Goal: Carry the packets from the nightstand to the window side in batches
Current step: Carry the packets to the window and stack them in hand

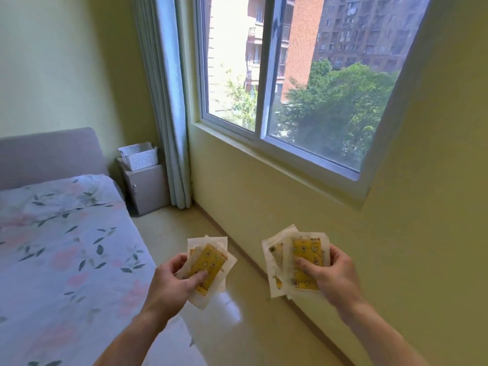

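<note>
Now each hand pinches a fanned stack of packets: left hand [173, 282], right hand [334, 277], thumbs on top.

Glossy cream tiled floor [237, 320] spread beneath both hands, running on ahead of them to the yellow wall under the window. Ahead and to the left of the left hand [171, 283], standing on that floor in the corner: small grey wooden nightstand [148, 188], topped by a white perforated plastic basket [138, 155]. Left of the left hand, also on the floor: bed with a pale floral sheet [60, 247], one plump pillow at its far end.
</note>
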A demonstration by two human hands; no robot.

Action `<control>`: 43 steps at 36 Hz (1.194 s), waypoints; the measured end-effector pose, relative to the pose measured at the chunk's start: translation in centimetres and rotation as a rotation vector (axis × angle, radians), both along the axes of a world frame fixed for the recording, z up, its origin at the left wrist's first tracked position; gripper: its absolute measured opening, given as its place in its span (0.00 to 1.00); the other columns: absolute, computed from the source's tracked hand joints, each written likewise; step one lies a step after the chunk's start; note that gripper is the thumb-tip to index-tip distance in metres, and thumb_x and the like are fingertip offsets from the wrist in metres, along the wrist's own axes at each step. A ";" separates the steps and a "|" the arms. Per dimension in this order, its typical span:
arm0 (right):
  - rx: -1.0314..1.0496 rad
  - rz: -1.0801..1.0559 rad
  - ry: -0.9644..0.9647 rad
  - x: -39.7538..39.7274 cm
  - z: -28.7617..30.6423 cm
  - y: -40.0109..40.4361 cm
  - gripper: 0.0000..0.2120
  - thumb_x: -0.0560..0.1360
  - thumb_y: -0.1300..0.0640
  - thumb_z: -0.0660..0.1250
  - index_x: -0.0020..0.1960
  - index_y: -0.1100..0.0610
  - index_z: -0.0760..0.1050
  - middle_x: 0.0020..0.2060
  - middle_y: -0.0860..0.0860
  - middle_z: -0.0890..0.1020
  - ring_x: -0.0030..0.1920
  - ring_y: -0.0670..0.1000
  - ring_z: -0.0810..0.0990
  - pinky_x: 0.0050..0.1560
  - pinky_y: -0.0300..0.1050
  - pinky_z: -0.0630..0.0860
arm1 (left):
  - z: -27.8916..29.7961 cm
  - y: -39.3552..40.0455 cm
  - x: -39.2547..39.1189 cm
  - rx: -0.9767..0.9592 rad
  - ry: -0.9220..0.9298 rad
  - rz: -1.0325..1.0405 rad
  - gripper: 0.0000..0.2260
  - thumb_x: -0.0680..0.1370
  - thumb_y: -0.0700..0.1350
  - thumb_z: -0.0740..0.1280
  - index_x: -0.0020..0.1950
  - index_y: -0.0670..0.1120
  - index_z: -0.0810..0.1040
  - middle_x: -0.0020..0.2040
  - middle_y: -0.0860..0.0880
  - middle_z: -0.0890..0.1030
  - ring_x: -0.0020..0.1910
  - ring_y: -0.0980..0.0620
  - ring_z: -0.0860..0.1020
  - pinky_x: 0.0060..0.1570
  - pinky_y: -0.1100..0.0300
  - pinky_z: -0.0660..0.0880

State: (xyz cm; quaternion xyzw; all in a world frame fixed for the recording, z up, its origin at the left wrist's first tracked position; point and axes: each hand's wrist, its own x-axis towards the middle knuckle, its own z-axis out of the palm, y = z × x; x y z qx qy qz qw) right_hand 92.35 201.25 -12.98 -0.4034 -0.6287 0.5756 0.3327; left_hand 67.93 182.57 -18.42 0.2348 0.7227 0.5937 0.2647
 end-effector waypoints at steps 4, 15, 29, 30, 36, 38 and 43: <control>-0.010 0.122 0.002 -4.8 0.4 5.5 0.15 0.67 0.63 0.81 0.52 0.57 0.82 0.43 0.51 0.88 0.43 0.51 0.88 0.38 0.44 0.84 | -0.1 2.4 -1.9 0.003 0.007 0.145 0.11 0.71 0.37 0.78 0.51 0.47 0.83 0.43 0.52 0.87 0.41 0.54 0.85 0.40 0.62 0.80; 0.020 0.348 -0.026 -22.1 -0.4 19.1 0.16 0.68 0.59 0.81 0.53 0.53 0.82 0.44 0.48 0.88 0.44 0.48 0.87 0.43 0.48 0.85 | -1.5 12.0 -13.7 0.016 0.028 0.386 0.10 0.72 0.40 0.78 0.51 0.48 0.82 0.45 0.55 0.87 0.42 0.56 0.85 0.44 0.59 0.80; 0.001 0.409 -0.033 -41.3 -0.4 34.2 0.15 0.68 0.60 0.81 0.53 0.54 0.82 0.43 0.50 0.88 0.44 0.51 0.88 0.40 0.46 0.84 | 0.0 27.2 -31.5 0.018 0.027 0.443 0.11 0.72 0.40 0.78 0.52 0.46 0.83 0.45 0.52 0.87 0.43 0.55 0.85 0.40 0.63 0.80; -0.008 0.413 -0.027 -42.7 -0.5 35.0 0.15 0.68 0.60 0.81 0.53 0.55 0.82 0.43 0.51 0.88 0.44 0.52 0.88 0.40 0.47 0.84 | 0.3 28.1 -32.8 0.019 0.039 0.445 0.10 0.72 0.40 0.78 0.52 0.46 0.83 0.45 0.52 0.87 0.42 0.56 0.85 0.38 0.65 0.79; -0.039 0.461 -0.009 -53.0 -1.6 40.0 0.13 0.69 0.60 0.80 0.52 0.56 0.83 0.43 0.53 0.88 0.43 0.54 0.88 0.39 0.47 0.84 | 1.1 32.5 -42.0 -0.001 0.075 0.470 0.09 0.72 0.39 0.78 0.50 0.46 0.83 0.44 0.51 0.87 0.42 0.55 0.85 0.37 0.65 0.78; -0.037 0.486 0.000 -57.0 -1.9 41.6 0.13 0.69 0.60 0.80 0.51 0.55 0.83 0.42 0.52 0.88 0.43 0.53 0.88 0.40 0.48 0.84 | 1.0 33.9 -45.2 -0.007 0.074 0.485 0.08 0.73 0.38 0.77 0.50 0.47 0.84 0.44 0.52 0.87 0.42 0.55 0.85 0.38 0.65 0.78; -0.042 0.535 0.012 -67.2 -2.1 46.1 0.11 0.70 0.60 0.80 0.50 0.55 0.83 0.42 0.53 0.88 0.44 0.55 0.88 0.46 0.57 0.85 | 0.7 36.7 -53.0 -0.038 0.056 0.558 0.07 0.73 0.38 0.77 0.48 0.47 0.84 0.43 0.51 0.87 0.41 0.54 0.85 0.40 0.62 0.77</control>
